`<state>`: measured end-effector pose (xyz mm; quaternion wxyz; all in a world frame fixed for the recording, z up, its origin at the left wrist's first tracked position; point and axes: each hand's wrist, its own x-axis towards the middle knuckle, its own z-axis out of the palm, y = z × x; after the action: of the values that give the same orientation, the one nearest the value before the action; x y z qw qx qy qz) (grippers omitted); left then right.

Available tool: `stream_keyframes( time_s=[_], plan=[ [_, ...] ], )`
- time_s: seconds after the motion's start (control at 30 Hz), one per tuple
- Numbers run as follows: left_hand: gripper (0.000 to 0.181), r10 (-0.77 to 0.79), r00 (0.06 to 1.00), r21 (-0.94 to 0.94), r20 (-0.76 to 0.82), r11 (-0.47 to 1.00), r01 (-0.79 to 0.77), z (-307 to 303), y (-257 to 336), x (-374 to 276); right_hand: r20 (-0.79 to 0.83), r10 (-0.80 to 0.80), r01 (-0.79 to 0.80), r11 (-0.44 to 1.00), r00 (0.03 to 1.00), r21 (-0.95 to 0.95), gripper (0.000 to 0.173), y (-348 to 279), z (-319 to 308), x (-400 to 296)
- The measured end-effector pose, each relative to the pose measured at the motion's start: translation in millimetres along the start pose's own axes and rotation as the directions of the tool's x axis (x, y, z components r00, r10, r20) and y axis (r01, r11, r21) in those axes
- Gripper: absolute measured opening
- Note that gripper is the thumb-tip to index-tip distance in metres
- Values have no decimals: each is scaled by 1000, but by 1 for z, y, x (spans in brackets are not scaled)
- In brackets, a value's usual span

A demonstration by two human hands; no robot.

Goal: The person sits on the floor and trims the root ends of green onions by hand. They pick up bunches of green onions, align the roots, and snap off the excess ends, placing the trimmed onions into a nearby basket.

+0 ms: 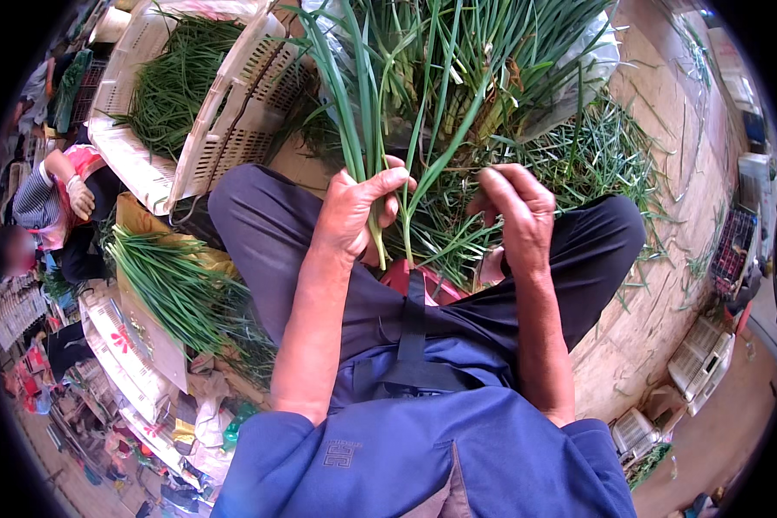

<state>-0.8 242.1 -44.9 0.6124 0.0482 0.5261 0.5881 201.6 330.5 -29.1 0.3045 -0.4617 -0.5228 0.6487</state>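
My left hand (366, 207) is closed around a few long green stalks (356, 129) that look like garlic chives, their pale ends pointing down towards my lap. One forked stalk (409, 220) stands at its thumb and fingertips. To the right, my right hand (519, 201) hovers apart from the stalks with its fingers bent. A thin brownish strand (453, 169) reaches towards its fingertips; whether they pinch it, I cannot tell. Beyond both hands a thick upright bundle of the same greens (466, 71) rests in clear plastic (599, 48).
Trimmed leaves (596, 162) litter the floor by my knees. At the upper left stands a white plastic crate (217, 129) with loose greens (181, 78). A sorted pile of chives (168, 285) lies left of my leg. Another person (65, 188) in gloves sits at far left. Crates (702, 359) line the right.
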Motion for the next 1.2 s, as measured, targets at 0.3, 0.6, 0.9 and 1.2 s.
stream_keyframes(
  time_s=[0.3, 0.6, 0.9, 1.2],
  plan=[
    [21, -37, 999, -350, 8, 936, 37, -32, 0, -53, -349, -43, 139, 957, 936, 255, 18, 6, -87, 5],
    [18, 383, 923, -768, -34, 581, -270, -106, 25, -101, 292, -142, 321, 265, 946, -909, 33, -19, -21, 46],
    [18, 144, 962, -488, -230, 839, -242, -93, 25, -122, 239, -255, 248, 2, 937, -969, 21, -37, 41, 159],
    [32, -13, 977, -301, -214, 952, -53, -93, 41, -138, 82, -344, 331, 769, 935, -547, 21, -13, -9, 119]
  ],
)
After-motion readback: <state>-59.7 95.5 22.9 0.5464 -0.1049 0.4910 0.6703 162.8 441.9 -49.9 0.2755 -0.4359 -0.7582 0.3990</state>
